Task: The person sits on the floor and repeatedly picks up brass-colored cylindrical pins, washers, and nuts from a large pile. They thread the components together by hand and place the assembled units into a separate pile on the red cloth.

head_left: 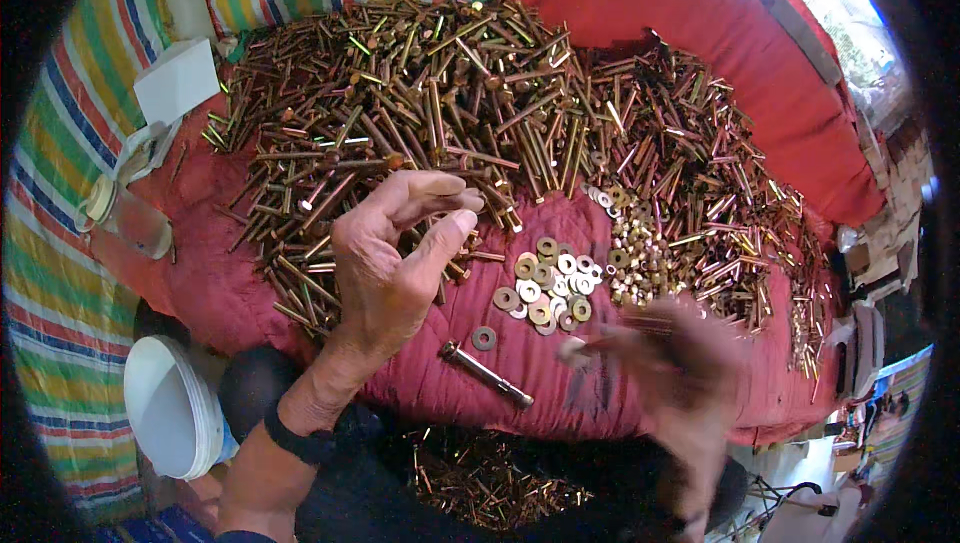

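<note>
My left hand (385,263) is over the near edge of a large heap of brass-coloured bolts (440,93). Its fingers bend toward the thumb in a pinch; what they hold, if anything, I cannot make out among the bolts behind. Motion blurs my right hand (690,358), right of a pile of flat washers (545,288). A pale round blur shows at its fingertips, too smeared to name. Between the hands, an expansion bolt with a sleeve (487,375) lies on the red padded cloth (420,383). One single washer (483,338) rests just above it.
Small brass nuts (635,253) are piled beside the washers. More bolts (490,483) lie below the cloth's front edge. At the left are a white bucket (170,408), a clear jar (135,218) and a white box (177,81). Striped sheeting (70,293) and a red padded side (700,83) surround the heap.
</note>
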A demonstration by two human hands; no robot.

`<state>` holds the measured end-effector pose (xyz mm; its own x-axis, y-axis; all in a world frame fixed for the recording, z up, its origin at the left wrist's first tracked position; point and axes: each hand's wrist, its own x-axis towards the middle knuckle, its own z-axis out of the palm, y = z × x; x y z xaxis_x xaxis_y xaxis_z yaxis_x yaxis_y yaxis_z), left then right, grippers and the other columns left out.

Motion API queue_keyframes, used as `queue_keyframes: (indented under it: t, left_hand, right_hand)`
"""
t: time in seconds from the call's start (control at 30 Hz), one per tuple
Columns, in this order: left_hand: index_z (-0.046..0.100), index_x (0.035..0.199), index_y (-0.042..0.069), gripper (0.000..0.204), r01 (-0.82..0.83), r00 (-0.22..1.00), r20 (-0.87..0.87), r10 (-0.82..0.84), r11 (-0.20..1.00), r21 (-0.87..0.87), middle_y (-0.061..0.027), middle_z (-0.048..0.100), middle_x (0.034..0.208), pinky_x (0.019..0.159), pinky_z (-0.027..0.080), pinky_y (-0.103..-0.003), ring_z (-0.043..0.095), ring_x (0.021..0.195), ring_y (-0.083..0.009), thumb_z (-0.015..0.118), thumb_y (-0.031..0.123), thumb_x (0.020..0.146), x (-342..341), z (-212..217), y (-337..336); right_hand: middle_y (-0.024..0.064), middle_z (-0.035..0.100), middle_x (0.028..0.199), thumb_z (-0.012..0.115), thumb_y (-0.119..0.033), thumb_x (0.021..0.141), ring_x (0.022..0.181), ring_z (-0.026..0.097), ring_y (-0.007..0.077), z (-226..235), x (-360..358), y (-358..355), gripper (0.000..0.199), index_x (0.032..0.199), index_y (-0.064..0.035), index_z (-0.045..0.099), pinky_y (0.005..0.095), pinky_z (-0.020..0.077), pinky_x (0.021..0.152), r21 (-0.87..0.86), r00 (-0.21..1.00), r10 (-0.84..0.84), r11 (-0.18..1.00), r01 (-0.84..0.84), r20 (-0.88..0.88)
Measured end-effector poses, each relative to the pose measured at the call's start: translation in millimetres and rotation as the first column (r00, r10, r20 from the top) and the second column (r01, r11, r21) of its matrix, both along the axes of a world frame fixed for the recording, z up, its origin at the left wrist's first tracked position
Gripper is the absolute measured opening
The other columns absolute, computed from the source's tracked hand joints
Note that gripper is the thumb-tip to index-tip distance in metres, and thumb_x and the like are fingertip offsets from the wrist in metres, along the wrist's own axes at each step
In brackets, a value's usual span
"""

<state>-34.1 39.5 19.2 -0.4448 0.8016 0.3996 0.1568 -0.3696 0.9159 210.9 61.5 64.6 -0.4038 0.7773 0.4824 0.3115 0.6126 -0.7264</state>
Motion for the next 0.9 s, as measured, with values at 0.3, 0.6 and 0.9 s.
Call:
queue_keyframes:
  t: [0.3,0.6,0.9]
  left_hand:
    - [0.074,0.102,-0.004,0.012,0.036,0.989,-0.141,-0.035,0.999,0.003,-0.012,0.078,0.097,0.084,0.058,-0.03,0.075,0.091,-0.0169,0.068,-0.001,0.092,6.0,5.3,-8.9]
    - [0.075,0.099,-0.004,0.011,-0.004,0.984,-0.176,-0.007,0.998,-0.063,-0.0121,0.078,0.095,0.085,0.058,-0.031,0.074,0.089,-0.0175,0.067,0.0,0.092,8.5,4.7,-14.1]
    - [0.076,0.097,-0.004,0.011,0.17,0.973,-0.134,-0.186,0.978,-0.121,-0.012,0.079,0.091,0.08,0.058,-0.03,0.075,0.085,-0.0167,0.067,-0.002,0.09,20.4,-0.6,-14.9]
  right_hand:
    - [0.0103,0.064,0.073,0.086,-0.007,0.084,0.059,0.063,0.0277,-97.5,1.8,22.0,0.022,0.095,-0.0065,0.068,0.0391,0.048,0.052,0.268,0.959,-0.024,0.962,-0.056,0.284]
    - [0.0123,0.072,0.082,0.082,-0.007,0.088,0.069,0.072,0.0294,-16.2,2.2,-6.4,0.021,0.104,-0.0043,0.069,0.0405,0.0552,0.06,0.12,0.975,-0.063,0.992,0.038,0.213]
    - [0.0108,0.067,0.077,0.084,-0.008,0.088,0.058,0.066,0.0257,-102.6,15.7,9.4,0.018,0.1,-0.0057,0.07,0.0362,0.0509,0.054,0.14,0.979,-0.026,0.99,-0.003,0.205]
